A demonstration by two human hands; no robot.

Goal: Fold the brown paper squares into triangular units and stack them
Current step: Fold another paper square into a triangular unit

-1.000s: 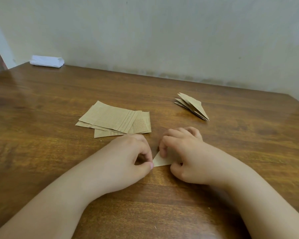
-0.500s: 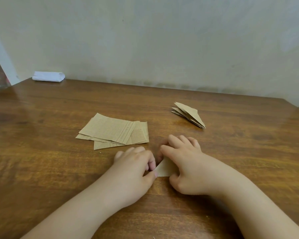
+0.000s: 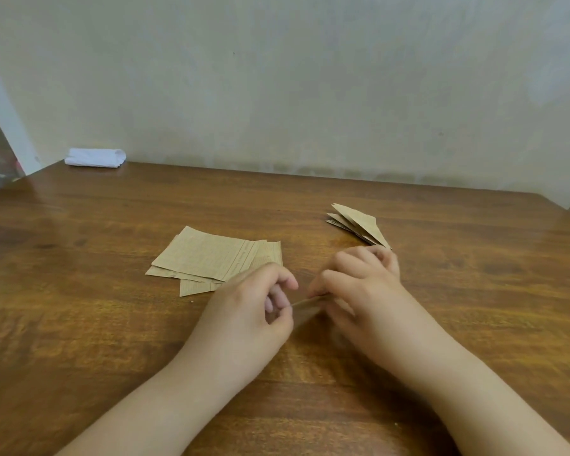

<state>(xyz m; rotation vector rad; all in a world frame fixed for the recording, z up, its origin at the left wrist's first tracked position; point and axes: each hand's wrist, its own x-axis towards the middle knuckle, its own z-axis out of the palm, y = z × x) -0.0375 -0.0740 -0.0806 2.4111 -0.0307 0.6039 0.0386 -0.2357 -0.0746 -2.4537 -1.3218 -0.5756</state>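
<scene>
A loose pile of flat brown paper squares [image 3: 211, 260] lies on the wooden table [image 3: 79, 324], just left of centre. A small stack of folded brown triangles [image 3: 359, 225] sits further back on the right. Between my hands is a folded brown paper piece [image 3: 306, 303], seen nearly edge-on and blurred. My left hand [image 3: 247, 311] pinches its left end with curled fingers. My right hand [image 3: 359, 294] holds its right end, fingers curled over it. Both hands are lifted slightly off the table.
A folded white cloth [image 3: 95, 158] lies at the table's far left corner against the pale wall [image 3: 310, 93]. The table's right corner shows at the far right edge of the view.
The paper piece lay flat under my pressing fingers before; now both hands have lifted it off the table and turned it edge-on. The camera has tilted up.
</scene>
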